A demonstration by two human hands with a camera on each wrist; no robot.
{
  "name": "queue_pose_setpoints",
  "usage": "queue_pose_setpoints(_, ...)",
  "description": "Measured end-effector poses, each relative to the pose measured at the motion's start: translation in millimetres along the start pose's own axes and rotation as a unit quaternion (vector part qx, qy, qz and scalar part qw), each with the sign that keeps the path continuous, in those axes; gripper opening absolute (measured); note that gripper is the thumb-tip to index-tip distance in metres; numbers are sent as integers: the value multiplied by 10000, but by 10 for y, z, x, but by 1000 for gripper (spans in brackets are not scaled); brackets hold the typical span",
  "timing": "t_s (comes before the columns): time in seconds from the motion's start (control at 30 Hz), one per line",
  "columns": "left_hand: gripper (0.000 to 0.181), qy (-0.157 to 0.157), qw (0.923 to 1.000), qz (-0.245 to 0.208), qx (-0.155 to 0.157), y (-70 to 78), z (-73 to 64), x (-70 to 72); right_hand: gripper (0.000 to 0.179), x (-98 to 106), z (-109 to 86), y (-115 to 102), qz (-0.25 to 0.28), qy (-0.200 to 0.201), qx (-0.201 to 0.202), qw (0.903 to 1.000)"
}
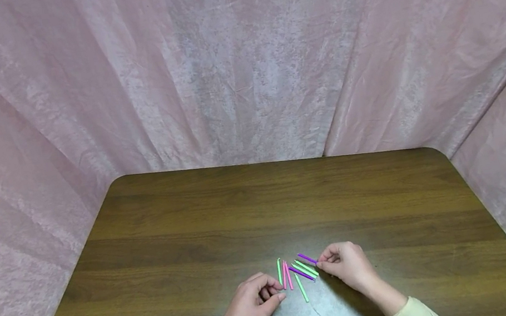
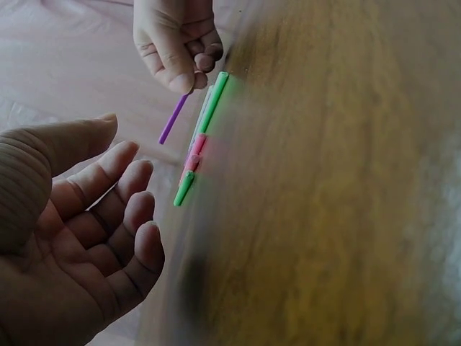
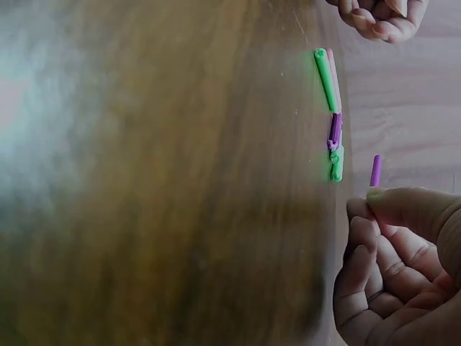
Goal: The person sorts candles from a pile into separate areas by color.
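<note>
Right now: right hand (image 1: 348,265) pinches a thin purple stick (image 1: 307,258), raised off the brown wood-grain counter (image 1: 262,207). Left hand (image 1: 255,301) relaxed, fingers loosely bent. Thin pink sticks (image 1: 289,277) and thin green sticks (image 1: 301,288) lie between both hands.

No legible txt, nos. or signs anywhere.

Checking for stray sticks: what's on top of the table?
Green sticks, pink sticks and a purple stick lie there; the right hand pinches another purple stick. Whatever that or the left hand covers is hidden.
</note>
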State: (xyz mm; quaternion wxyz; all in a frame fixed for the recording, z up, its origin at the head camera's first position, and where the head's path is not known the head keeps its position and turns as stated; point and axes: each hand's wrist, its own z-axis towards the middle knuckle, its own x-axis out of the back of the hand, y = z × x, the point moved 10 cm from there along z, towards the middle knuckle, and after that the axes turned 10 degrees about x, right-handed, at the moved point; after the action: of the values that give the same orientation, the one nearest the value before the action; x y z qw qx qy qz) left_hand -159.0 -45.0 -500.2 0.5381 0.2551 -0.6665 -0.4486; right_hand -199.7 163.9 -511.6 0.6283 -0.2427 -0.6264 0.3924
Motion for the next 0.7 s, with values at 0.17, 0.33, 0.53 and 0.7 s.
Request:
queue_pose_setpoints(0.17,4,-43,10000,-21,14,-10,2,-10,9,5,35,48,293,-2,-15,9996)
queue_pose_setpoints(0.33,4,-31,10000,61,-13,-10,14,-17,8,12,69,76,542,-11,-26,9985)
queue_pose_setpoints(0.53,5,2,9999,148,-54,20,27,-20,7,22,107,83,535,-24,-6,9986)
queue_pose_setpoints(0.7,7,-13,9999,142,-91,42,49,-41,5,14,151,93,480,-42,62,9988)
